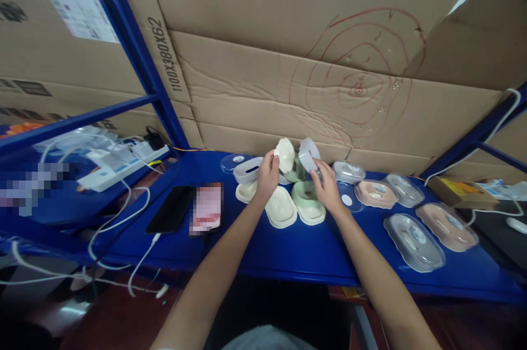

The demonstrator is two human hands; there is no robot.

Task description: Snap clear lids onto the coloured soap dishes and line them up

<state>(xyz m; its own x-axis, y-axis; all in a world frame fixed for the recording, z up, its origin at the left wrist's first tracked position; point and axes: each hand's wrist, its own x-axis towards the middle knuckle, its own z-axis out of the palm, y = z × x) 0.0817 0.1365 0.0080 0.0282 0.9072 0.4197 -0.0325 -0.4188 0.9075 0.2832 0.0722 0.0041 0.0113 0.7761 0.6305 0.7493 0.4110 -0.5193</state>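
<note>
My left hand (269, 171) grips a cream scalloped plastic tray (285, 154), raised above the blue shelf. To its right, my right hand (325, 177) holds a light grey plastic dish part (308, 154), tilted up on edge. The two pieces are close together but apart. Beneath and around my hands lie cream trays (281, 207), a green oval piece (303, 192) resting on another cream tray (310, 215), and a grey piece with a slot (247, 170). Further green pieces behind my hands are partly hidden.
Pink dishes with clear lids (376, 194) and grey lidded ones (414, 243) stand on the right. A clear lid (235, 162) lies at the back left. A black phone (171, 209), a blurred-out pink item (207, 208) and white cables (111, 224) occupy the left. Cardboard (255, 81) walls the back.
</note>
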